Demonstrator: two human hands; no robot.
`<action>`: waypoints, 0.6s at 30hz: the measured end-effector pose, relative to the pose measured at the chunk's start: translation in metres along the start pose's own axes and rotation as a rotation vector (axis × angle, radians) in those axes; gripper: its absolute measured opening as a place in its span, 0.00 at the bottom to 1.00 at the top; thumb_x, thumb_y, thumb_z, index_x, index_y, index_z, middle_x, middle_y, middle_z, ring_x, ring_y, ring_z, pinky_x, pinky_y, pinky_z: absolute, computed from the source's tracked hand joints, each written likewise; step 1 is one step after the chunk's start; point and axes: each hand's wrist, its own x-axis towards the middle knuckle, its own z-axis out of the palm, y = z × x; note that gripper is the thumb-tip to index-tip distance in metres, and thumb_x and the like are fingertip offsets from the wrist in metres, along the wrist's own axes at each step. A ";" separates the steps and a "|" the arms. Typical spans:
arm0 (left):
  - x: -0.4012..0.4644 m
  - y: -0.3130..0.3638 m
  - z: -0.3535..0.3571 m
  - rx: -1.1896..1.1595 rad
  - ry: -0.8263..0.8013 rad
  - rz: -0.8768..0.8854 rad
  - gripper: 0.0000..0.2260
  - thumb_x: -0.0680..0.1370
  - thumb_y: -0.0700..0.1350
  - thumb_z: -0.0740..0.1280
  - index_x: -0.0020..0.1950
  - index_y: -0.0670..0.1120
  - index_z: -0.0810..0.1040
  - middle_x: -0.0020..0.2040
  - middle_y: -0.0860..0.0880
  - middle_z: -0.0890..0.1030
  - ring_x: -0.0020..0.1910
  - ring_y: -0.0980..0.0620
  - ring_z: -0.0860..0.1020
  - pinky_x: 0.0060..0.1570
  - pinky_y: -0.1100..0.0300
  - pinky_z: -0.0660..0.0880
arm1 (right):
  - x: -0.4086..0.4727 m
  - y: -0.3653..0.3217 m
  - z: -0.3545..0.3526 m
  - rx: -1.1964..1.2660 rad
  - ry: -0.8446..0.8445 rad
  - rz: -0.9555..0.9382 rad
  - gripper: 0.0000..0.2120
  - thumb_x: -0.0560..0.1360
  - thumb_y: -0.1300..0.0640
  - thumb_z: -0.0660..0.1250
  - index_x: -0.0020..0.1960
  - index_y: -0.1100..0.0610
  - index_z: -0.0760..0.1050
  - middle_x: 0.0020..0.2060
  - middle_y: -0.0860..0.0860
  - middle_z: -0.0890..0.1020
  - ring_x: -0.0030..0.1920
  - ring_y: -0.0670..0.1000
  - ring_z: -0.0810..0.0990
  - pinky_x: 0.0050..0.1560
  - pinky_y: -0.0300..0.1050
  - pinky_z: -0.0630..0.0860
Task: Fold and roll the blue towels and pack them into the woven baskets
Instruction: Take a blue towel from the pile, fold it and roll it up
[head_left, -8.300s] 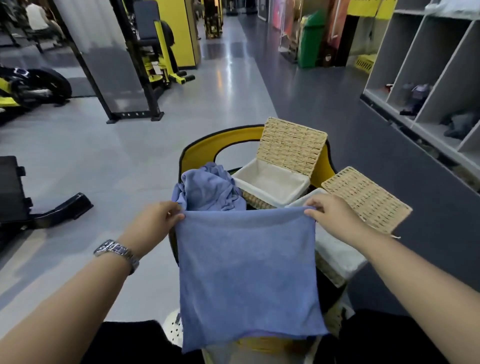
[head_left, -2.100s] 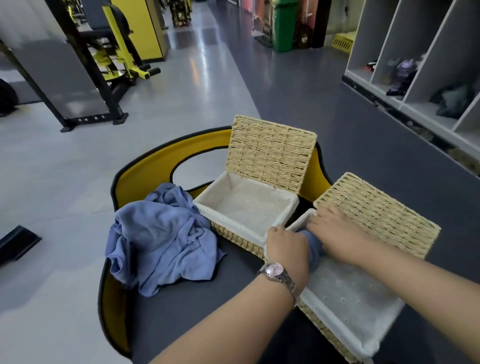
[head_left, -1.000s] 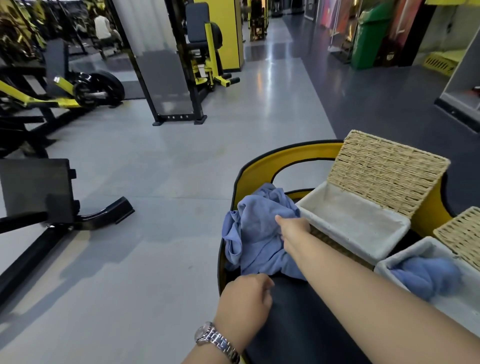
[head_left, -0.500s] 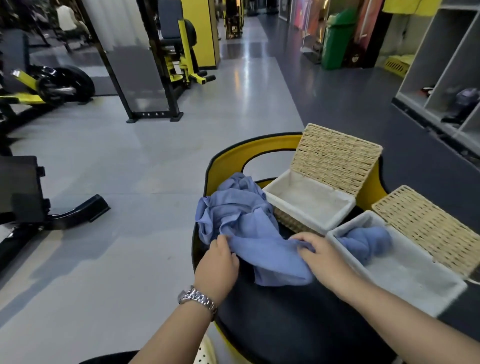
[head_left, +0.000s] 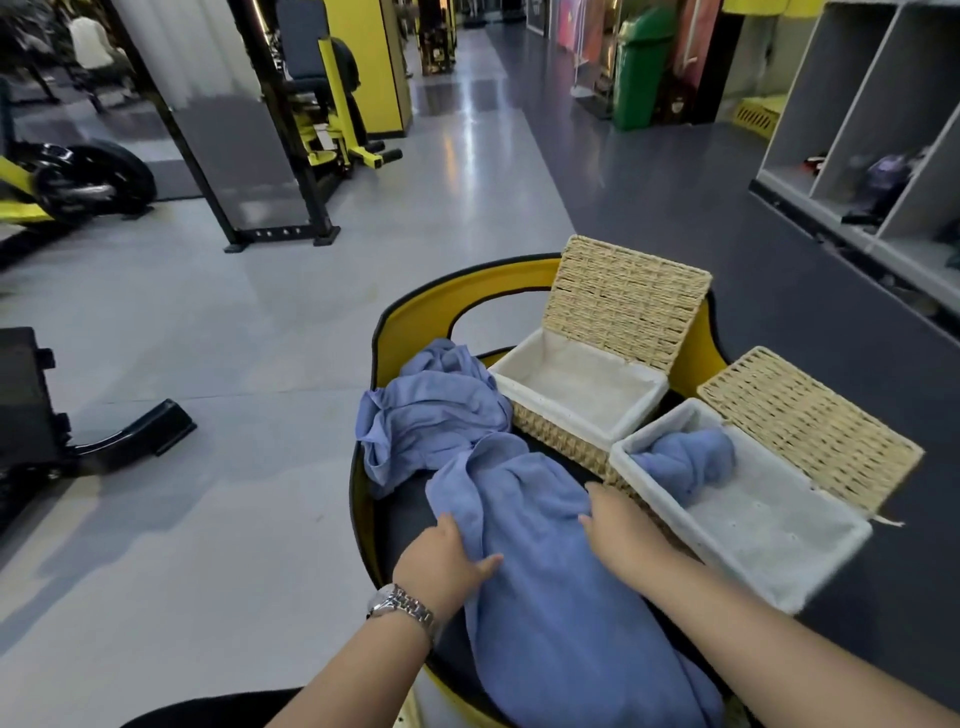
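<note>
One rolled blue towel (head_left: 685, 460) sits in the near white-lined woven basket (head_left: 769, 540); the far lined basket (head_left: 582, 384) is empty. Left hand (head_left: 447, 556) and right hand (head_left: 618, 525), fingers loosely spread, press a loose blue towel (head_left: 545, 571) on the black seat (unfolded), crumpled blue pile (head_left: 431, 410) waiting.

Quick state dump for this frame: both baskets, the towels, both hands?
Far basket: lid open and upright, white liner, no towel inside.
Near basket: lid open, tilted back, one towel inside.
Rolled towel: at the near basket's far end, bunched.
Spread towel: lying on the black seat, rumpled, not yet folded.
Towel pile: crumpled, left of the far basket.
Left hand: fingers resting on the spread towel.
Right hand: on the spread towel's right edge.
</note>
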 end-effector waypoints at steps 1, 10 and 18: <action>0.001 0.000 0.002 0.041 -0.012 0.001 0.25 0.71 0.62 0.67 0.56 0.44 0.69 0.50 0.46 0.80 0.48 0.46 0.79 0.38 0.59 0.70 | 0.012 -0.002 0.008 0.005 0.011 0.058 0.15 0.78 0.57 0.60 0.62 0.63 0.68 0.56 0.60 0.77 0.57 0.60 0.77 0.54 0.49 0.72; 0.018 -0.003 0.008 -0.053 0.196 0.068 0.23 0.74 0.45 0.64 0.66 0.47 0.59 0.51 0.45 0.78 0.41 0.44 0.79 0.31 0.56 0.68 | 0.048 -0.010 0.030 0.050 0.112 0.060 0.15 0.77 0.47 0.59 0.36 0.54 0.68 0.34 0.50 0.76 0.41 0.54 0.77 0.42 0.47 0.70; 0.007 0.005 -0.026 -0.183 0.124 0.220 0.17 0.75 0.34 0.56 0.52 0.54 0.75 0.45 0.54 0.71 0.41 0.50 0.76 0.35 0.68 0.68 | 0.014 -0.020 -0.011 0.575 0.133 -0.078 0.11 0.70 0.68 0.59 0.49 0.55 0.69 0.37 0.49 0.74 0.37 0.50 0.73 0.36 0.40 0.67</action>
